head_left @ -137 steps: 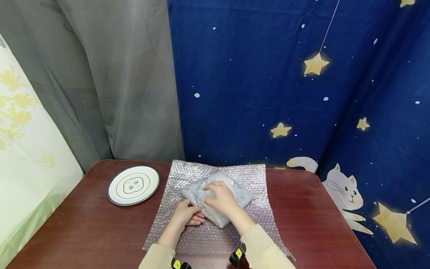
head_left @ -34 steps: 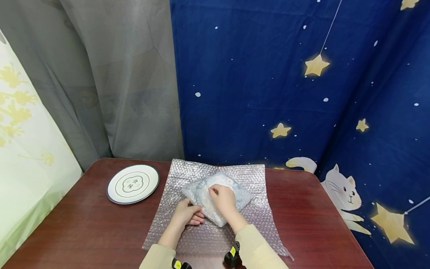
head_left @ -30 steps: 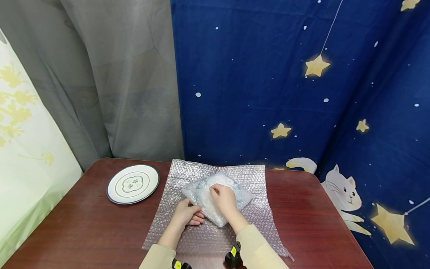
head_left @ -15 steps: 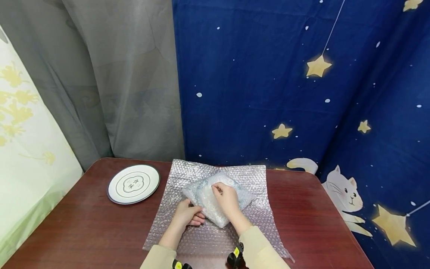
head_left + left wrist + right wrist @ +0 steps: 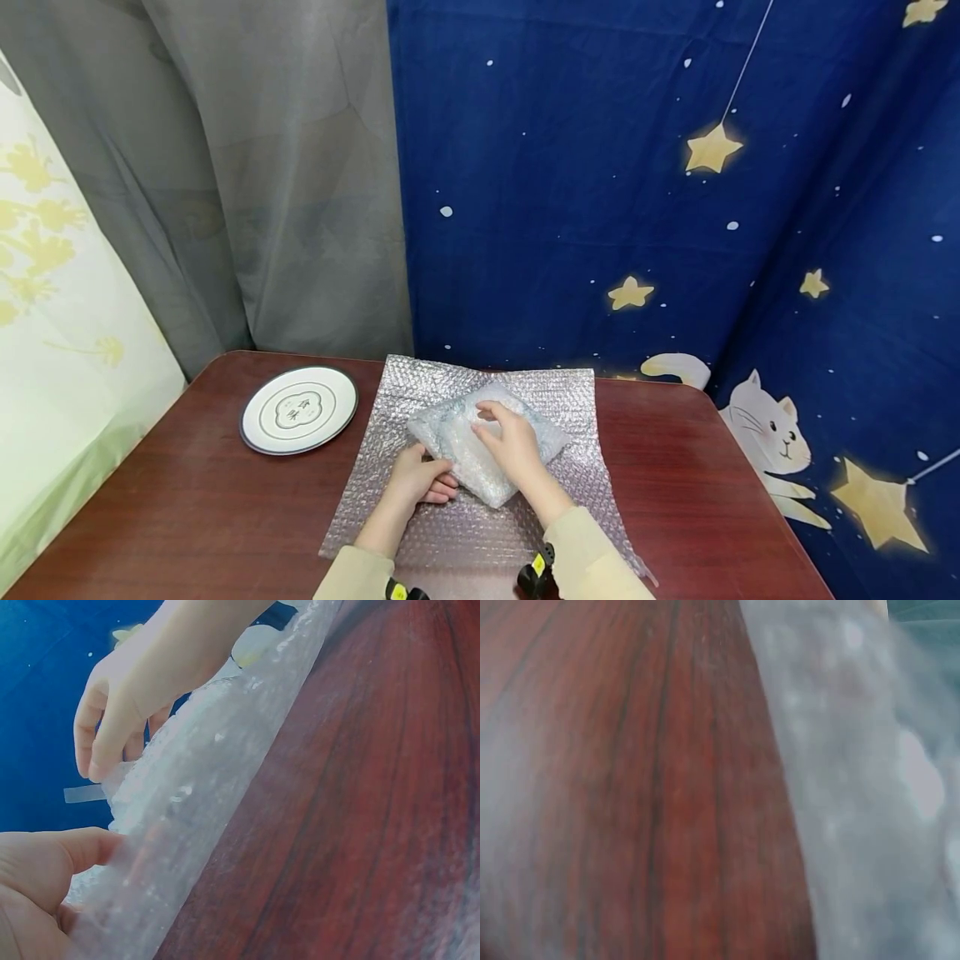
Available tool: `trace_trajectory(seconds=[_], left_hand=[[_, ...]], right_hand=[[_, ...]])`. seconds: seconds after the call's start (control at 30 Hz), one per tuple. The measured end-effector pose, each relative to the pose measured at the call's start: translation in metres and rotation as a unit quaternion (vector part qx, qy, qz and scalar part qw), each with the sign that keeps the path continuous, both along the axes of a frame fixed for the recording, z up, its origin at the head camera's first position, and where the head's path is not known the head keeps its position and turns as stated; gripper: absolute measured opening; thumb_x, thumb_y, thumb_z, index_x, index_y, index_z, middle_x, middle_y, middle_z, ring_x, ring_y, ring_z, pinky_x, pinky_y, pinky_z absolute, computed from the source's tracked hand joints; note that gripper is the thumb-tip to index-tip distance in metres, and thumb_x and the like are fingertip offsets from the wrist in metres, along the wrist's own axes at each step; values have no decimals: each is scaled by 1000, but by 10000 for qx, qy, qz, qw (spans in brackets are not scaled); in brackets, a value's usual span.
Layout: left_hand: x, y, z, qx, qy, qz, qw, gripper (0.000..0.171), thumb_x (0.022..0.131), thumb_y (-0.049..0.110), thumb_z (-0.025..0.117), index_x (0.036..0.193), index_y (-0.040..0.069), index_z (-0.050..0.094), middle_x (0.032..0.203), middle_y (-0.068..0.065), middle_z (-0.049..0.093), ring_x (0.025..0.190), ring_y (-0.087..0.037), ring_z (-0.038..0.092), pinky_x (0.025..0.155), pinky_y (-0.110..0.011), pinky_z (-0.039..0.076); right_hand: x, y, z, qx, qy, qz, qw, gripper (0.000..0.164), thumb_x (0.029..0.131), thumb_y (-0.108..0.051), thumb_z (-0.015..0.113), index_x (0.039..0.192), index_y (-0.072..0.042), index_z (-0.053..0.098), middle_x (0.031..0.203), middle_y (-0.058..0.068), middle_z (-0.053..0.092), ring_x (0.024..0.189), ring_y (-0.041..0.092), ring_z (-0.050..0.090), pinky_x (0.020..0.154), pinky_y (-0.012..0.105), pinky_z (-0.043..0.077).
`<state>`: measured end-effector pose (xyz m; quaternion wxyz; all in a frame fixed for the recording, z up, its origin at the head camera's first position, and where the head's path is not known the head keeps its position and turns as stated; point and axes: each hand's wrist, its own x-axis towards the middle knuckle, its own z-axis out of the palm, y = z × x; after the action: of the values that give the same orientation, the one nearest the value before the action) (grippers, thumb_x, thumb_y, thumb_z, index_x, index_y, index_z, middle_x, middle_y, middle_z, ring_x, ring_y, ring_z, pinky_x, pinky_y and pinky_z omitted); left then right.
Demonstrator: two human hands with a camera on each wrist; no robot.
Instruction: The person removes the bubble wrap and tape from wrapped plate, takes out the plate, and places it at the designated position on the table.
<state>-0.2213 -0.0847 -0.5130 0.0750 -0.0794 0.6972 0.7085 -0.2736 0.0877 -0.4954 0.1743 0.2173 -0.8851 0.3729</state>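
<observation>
Right hand (image 5: 516, 442): thumb and forefinger, together half a second ago, now parted above the bubble-wrapped parcel (image 5: 474, 468); hand shifted slightly rightward. Right sleeve (image 5: 588, 554), cream, and black wrist camera (image 5: 530, 581): likewise shifted rightward.

Through my right wrist camera I see a reddish wood-grained tabletop (image 5: 637, 787), with blurred translucent wrapping (image 5: 840, 802) at right.

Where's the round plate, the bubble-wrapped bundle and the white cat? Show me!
Round plate (image 5: 299, 411): head view, on its printed middle.
Bubble-wrapped bundle (image 5: 467, 452): head view, on its top side.
White cat (image 5: 768, 435): head view, on its head.
</observation>
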Motion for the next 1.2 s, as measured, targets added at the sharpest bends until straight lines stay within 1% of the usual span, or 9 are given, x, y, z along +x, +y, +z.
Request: trace_trajectory(seconds=[0.17,0.33,0.5,0.63,0.8,0.93,1.03,1.1,1.2], left_hand=[[0,1,-1,1,15,-10,10000,26,86,0,60,105,-11,47,65,-18,66,51,-24,66,45,-29,54],[0,0,-3,-5,35,-24,10000,25,86,-1,59,104,-11,47,65,-18,66,51,-24,66,45,-29,55],[0,0,-4,-12,46,-12,10000,23,86,-1,59,103,-11,47,65,-18,66,51,-24,66,45,-29,54],[0,0,-4,-41,36,5,10000,25,87,0,59,105,-11,47,65,-18,65,51,-24,66,45,-29,54],[0,0,-4,-53,10,0,10000,25,87,0,59,107,-11,47,65,-17,66,51,-23,66,45,-29,54],[-1,0,-3,-89,7,9,10000,23,87,0,59,104,-10,47,65,-17,66,51,-24,66,45,-29,54],[-1,0,-3,-114,30,14,9999,23,87,0,59,104,-10,47,65,-17,66,51,-24,66,45,-29,54],[-1,0,-3,-119,45,9,9999,23,87,0,59,104,-10,47,65,-17,66,51,-24,66,45,-29,54],[-1,0,-3,-125,48,1,9999,23,87,0,59,104,-10,47,65,-17,66,51,-24,66,45,-29,54]], right_hand=[[0,8,-3,371,-32,194,9991,38,84,-18,73,120,-11,63,112,4,67,105,22,61,92,41,48],[1,18,-5,730,95,369,9966,44,79,-15,74,122,-12,62,118,3,64,112,24,57,96,43,44],[2,27,-7,923,189,666,9933,44,75,-9,74,116,-15,64,123,2,60,118,24,52,103,44,37],[4,35,-10,784,194,849,9931,37,72,1,70,104,-16,64,125,4,58,121,29,48,104,50,34],[5,44,-12,346,258,818,9957,33,70,11,65,86,-17,61,117,4,60,118,32,50,100,58,35],[4,49,-13,234,537,760,9954,35,67,16,63,76,-18,58,107,2,62,113,30,53,97,55,40],[5,52,-12,192,726,736,9945,36,65,17,62,69,-18,59,105,2,63,110,29,55,93,52,44],[6,54,-12,195,777,691,9944,36,65,17,61,66,-19,61,105,2,63,109,30,55,93,53,43],[7,58,-10,313,714,593,9952,36,66,16,62,65,-19,67,110,1,63,112,30,53,97,54,39]])
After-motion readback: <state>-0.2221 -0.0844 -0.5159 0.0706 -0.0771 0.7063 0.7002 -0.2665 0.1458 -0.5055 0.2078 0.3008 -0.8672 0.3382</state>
